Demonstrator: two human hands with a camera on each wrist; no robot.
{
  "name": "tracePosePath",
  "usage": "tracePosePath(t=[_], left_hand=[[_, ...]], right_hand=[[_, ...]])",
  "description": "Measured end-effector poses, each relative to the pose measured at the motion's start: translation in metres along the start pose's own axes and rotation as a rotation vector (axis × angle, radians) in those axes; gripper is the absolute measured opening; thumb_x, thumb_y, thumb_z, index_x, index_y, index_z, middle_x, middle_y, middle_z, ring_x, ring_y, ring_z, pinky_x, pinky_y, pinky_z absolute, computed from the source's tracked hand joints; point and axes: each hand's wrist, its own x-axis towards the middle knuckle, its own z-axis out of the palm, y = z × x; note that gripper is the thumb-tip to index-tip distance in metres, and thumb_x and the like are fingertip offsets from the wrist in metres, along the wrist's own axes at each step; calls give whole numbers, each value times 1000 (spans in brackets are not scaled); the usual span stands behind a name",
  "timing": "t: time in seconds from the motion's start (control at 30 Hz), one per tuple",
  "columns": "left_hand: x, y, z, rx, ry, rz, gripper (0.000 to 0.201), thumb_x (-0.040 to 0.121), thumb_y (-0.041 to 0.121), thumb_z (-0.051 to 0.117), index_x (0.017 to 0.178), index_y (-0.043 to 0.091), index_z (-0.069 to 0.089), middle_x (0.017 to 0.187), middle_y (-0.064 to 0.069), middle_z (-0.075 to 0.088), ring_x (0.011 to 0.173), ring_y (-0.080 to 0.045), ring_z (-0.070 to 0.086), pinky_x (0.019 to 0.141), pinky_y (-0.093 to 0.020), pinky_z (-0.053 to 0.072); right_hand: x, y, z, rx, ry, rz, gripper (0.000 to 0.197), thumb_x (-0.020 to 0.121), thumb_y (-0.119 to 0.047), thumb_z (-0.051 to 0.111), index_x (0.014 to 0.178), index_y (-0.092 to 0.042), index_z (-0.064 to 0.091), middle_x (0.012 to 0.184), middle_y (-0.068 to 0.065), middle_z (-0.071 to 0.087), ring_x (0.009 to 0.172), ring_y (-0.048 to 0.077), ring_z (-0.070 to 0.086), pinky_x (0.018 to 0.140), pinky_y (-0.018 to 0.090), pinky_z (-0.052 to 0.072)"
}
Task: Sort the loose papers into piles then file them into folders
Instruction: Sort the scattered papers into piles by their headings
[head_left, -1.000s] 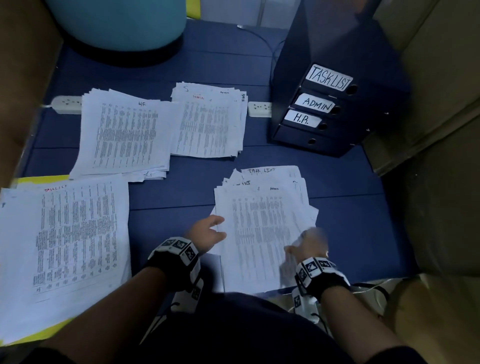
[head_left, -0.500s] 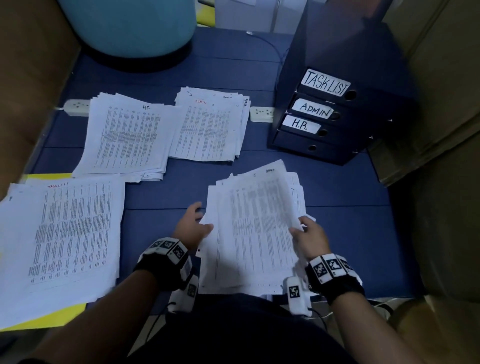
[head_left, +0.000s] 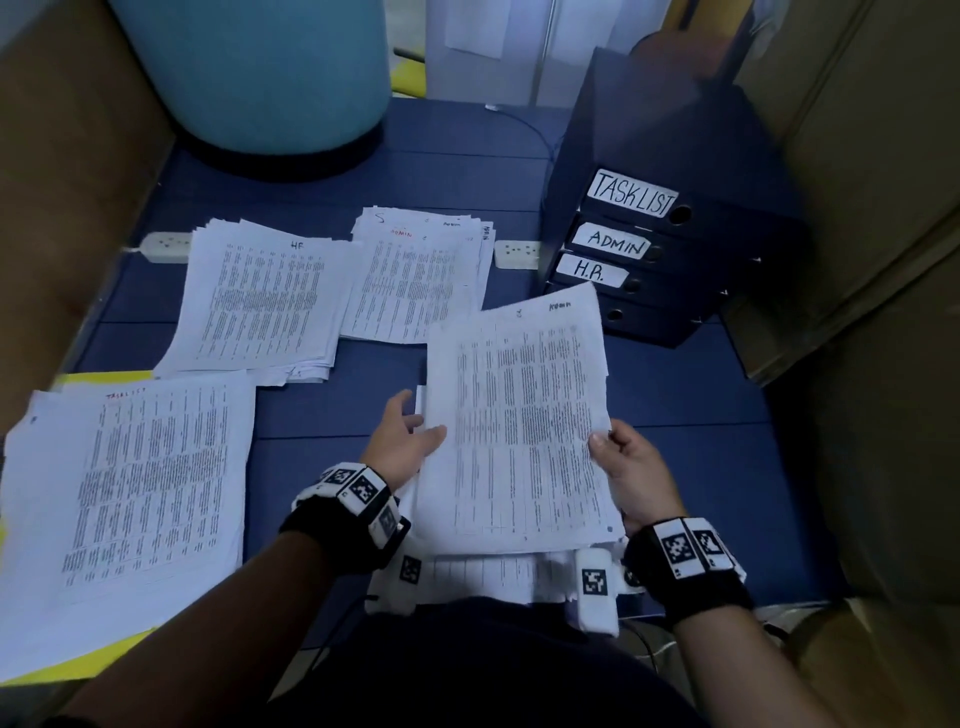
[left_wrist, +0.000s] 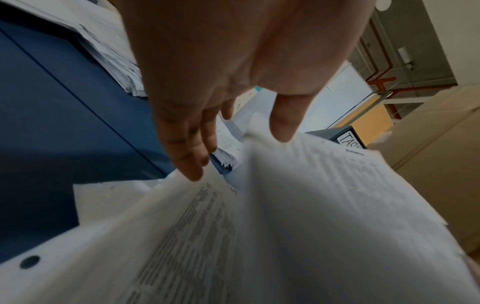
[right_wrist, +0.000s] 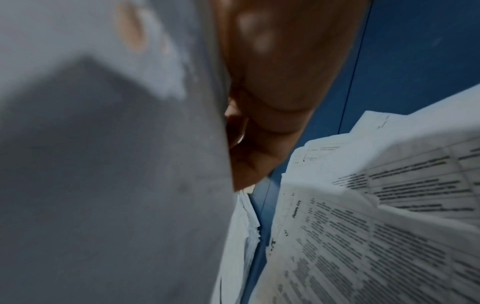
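Observation:
My right hand (head_left: 628, 467) pinches the right edge of a printed sheet (head_left: 519, 415) marked ADMIN and holds it lifted over the unsorted pile (head_left: 493, 571) in front of me. My left hand (head_left: 405, 436) touches the sheet's left edge with straight fingers. The left wrist view shows that left hand (left_wrist: 233, 82) flat by the sheet (left_wrist: 311, 205). In the right wrist view, fingers (right_wrist: 272, 102) curl behind the sheet (right_wrist: 103, 164). Sorted piles lie on the blue mat (head_left: 675, 415): HR (head_left: 260, 301), ADMIN (head_left: 415, 280), TASKLIST (head_left: 130, 493). Dark labelled binders (head_left: 634, 249) stand stacked at the back right.
A teal drum (head_left: 260, 73) stands at the back. Two white power strips (head_left: 166, 247) (head_left: 517, 254) lie behind the piles. Cardboard boxes (head_left: 883, 260) wall in the right side, and a brown panel (head_left: 67, 156) the left. A yellow folder (head_left: 104, 660) lies under the TASKLIST pile.
My right hand has lifted the top sheet off the unsorted pile and raised it away from me. My left hand has moved up to the sheet's left edge.

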Motion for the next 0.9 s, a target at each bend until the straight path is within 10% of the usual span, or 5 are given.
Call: tracePosePath(t=[0.13, 0.4, 0.57, 0.67, 0.9], left_hand=[[0, -2, -9, -58, -37, 48, 34, 94, 4, 53, 127, 14, 54, 110, -7, 69, 85, -19, 68, 66, -33, 56], [-9, 3, -19, -102, 168, 224, 24, 86, 1, 66, 102, 18, 67, 93, 3, 72, 69, -2, 68, 70, -24, 56], [-9, 4, -23, -135, 173, 260, 23, 94, 6, 56, 102, 25, 66, 105, 4, 71, 100, -15, 67, 90, -36, 52], [-4, 2, -31, -138, 219, 231, 27, 95, 7, 54, 100, 30, 67, 107, 5, 71, 103, -16, 67, 95, -41, 50], [-3, 10, -45, -69, 299, 242, 15, 94, 7, 55, 99, 18, 64, 105, -2, 69, 98, -20, 65, 94, -37, 49]], right_hand=[[0, -6, 6, 62, -32, -15, 16, 97, 1, 50, 90, -7, 63, 85, 6, 64, 84, 20, 57, 87, 36, 46], [3, -3, 21, -63, 81, -55, 12, 88, 1, 65, 94, -7, 57, 81, 9, 63, 72, 18, 56, 69, 31, 48], [7, -6, 19, -156, 175, -66, 10, 90, -3, 62, 82, -9, 59, 73, 2, 64, 59, 7, 57, 58, 22, 48], [17, -8, 0, -63, 327, -33, 12, 91, -11, 60, 84, -21, 62, 84, 4, 70, 74, 23, 65, 70, 38, 55], [24, -22, -49, 10, 549, -46, 17, 95, -17, 57, 81, -26, 56, 84, 4, 63, 64, 19, 57, 64, 35, 46]])
